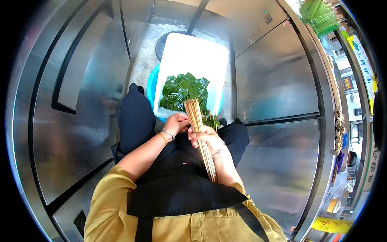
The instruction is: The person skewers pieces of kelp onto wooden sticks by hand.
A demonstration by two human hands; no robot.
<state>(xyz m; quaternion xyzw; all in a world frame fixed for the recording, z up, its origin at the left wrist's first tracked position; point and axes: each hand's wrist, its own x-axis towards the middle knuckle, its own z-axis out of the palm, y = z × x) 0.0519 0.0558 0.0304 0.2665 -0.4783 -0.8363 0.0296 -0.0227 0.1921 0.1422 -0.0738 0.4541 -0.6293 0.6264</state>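
A thick bundle of bamboo skewers (195,117) slants across my lap, and my right hand (206,137) is wrapped round its middle. Close by on the left, my left hand (177,123) has its fingertips drawn together beside the bundle; what they hold, if anything, is hidden. Dark green, glossy square pieces that look like kelp (183,90) lie heaped in the near half of a white tray (193,52). A few kelp pieces on thin sticks (210,120) show just beyond my right hand, partly behind the bundle.
Under the tray sits a blue basin (152,84), between my knees. Stainless steel cabinets (278,72) stand close on both sides. On the right, a counter edge bears green sticks (318,16) and a yellow printed packet (331,224).
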